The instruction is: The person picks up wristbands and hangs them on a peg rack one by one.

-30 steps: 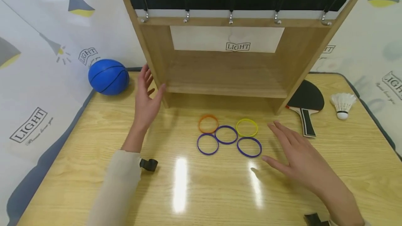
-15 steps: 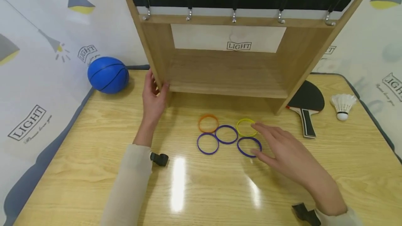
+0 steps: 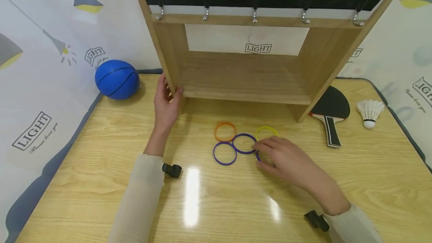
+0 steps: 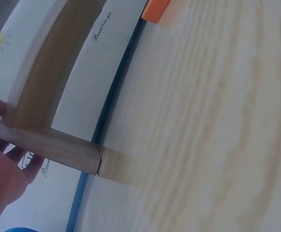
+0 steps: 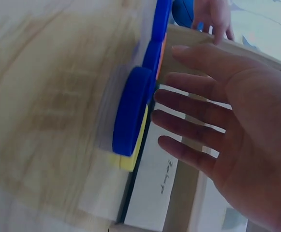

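Note:
My left hand point(image 3: 164, 110) grips the left side panel of a wooden hook rack point(image 3: 246, 74), thumb in front and fingers behind; the left wrist view shows the fingers around the panel's lower part point(image 4: 58, 149). Over the rings my right hand point(image 3: 291, 162) hovers, its fingers spread and relaxed in the right wrist view, holding nothing. Beneath it a dark blue ring point(image 5: 128, 116) is mostly hidden in the head view. Close by lie a yellow ring point(image 3: 267, 126), partly covered, another blue ring point(image 3: 244, 134), a purple ring point(image 3: 225, 164) and an orange ring point(image 3: 225, 122), flat on the table.
Several metal hooks point(image 3: 254, 17) line the rack's top front. A blue ball point(image 3: 117, 80) stands left of the rack. To its right lie a table-tennis paddle point(image 3: 332, 104) and a shuttlecock point(image 3: 369, 111). Printed sheeting point(image 3: 44, 85) borders the table point(image 3: 84, 183).
My left hand has moved right and taken hold of the rack's side panel. My right hand has moved left, from beside the rings to above the front right blue ring.

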Available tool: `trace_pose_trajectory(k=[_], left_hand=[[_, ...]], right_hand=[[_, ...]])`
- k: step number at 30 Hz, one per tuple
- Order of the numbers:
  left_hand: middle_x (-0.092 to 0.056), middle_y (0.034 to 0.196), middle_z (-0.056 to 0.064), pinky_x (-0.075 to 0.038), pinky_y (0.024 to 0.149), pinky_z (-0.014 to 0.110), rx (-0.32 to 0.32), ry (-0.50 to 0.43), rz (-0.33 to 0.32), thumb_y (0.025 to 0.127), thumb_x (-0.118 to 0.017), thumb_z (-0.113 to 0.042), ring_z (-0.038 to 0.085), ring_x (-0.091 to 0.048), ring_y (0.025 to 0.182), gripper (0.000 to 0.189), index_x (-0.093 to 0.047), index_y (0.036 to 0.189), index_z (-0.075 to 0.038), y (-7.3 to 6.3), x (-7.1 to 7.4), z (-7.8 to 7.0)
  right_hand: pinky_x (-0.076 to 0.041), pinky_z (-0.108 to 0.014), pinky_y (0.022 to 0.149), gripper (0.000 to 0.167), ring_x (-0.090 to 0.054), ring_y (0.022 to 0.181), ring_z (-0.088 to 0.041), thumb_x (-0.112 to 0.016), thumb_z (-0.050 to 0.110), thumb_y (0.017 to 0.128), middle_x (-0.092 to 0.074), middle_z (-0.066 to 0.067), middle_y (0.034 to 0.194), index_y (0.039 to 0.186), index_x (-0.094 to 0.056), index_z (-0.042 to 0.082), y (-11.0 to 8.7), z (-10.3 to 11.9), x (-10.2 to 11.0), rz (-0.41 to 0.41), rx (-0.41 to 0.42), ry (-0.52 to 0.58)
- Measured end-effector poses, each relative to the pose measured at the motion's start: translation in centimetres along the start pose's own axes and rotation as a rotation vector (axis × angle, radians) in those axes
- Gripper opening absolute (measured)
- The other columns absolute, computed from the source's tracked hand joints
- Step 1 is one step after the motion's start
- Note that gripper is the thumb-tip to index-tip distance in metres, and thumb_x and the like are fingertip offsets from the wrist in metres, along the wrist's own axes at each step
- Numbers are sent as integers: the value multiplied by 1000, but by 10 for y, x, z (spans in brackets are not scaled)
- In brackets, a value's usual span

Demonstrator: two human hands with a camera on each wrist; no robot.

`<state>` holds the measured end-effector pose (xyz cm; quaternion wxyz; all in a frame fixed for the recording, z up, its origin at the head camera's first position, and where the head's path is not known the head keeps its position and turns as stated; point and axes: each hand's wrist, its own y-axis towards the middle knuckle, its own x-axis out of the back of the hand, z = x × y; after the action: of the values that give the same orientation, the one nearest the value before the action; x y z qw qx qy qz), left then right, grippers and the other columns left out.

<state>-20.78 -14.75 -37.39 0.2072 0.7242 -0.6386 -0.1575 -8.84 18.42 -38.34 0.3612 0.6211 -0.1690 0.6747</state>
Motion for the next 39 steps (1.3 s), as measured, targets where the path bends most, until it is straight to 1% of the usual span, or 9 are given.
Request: trace_pose_trajectory(k=[3,6,12,16,18,23,27,35,39], left_hand=[[-44,144,14,-44,95,46,3,8,5,95,-55,5,34,-47,127,58,-38,149,-10,0,0,0],[-44,145,12,-44,95,47,7,17,9,96,-55,4,33,-47,127,58,-38,149,-11,0,0,-1],[-44,144,13,-43,96,49,13,10,8,96,-56,3,32,-48,127,57,-39,148,-11,-1,1,0],[-46,144,13,-43,97,49,19,6,-1,95,-56,3,32,-48,127,56,-40,147,-10,-1,0,0],[-46,143,14,-44,96,48,18,7,-2,95,-57,4,32,-48,127,56,-41,147,-9,-1,0,1],[-47,142,16,-45,94,45,2,-2,-3,95,-57,5,33,-49,126,55,-41,146,-7,0,-1,1],[-47,141,16,-45,93,44,-8,-4,-2,95,-57,5,34,-49,125,55,-41,146,-6,0,0,2],[-46,143,16,-45,94,47,-19,21,6,95,-56,4,33,-48,127,55,-40,147,-6,0,0,2],[-46,142,16,-44,95,48,-16,16,5,95,-57,4,34,-48,127,55,-40,147,-6,0,0,2]], right_hand=[[-46,-43,92,27,-60,105,-26,-72,22,89,-67,-8,111,109,-72,4,9,0,-4,-9,57,-18],[-48,-40,89,18,-60,100,-24,-74,15,87,-68,-5,105,102,-73,5,16,1,-8,-12,86,-38],[-48,-39,85,12,-59,92,-24,-78,7,82,-66,-3,96,92,-73,9,26,1,-14,-6,81,-109],[-48,-39,81,13,-57,90,-23,-78,3,78,-64,-2,94,84,-70,11,29,0,-17,-23,80,-108],[-48,-39,81,13,-57,90,-22,-78,3,78,-64,-1,94,82,-69,12,30,0,-19,-39,81,-99],[-48,-37,82,10,-56,89,-21,-76,8,82,-62,-2,93,87,-68,12,33,-2,-20,-65,82,-87],[-48,-33,77,10,-54,86,-20,-74,12,85,-62,-1,91,91,-67,11,35,0,-18,-80,65,-70],[-49,-33,69,17,-56,85,-19,-71,13,88,-64,-3,94,103,-64,8,37,5,-12,-146,17,17],[-51,-34,68,28,-58,90,-21,-75,11,85,-65,-6,100,111,-64,7,37,4,-8,-169,20,34]])
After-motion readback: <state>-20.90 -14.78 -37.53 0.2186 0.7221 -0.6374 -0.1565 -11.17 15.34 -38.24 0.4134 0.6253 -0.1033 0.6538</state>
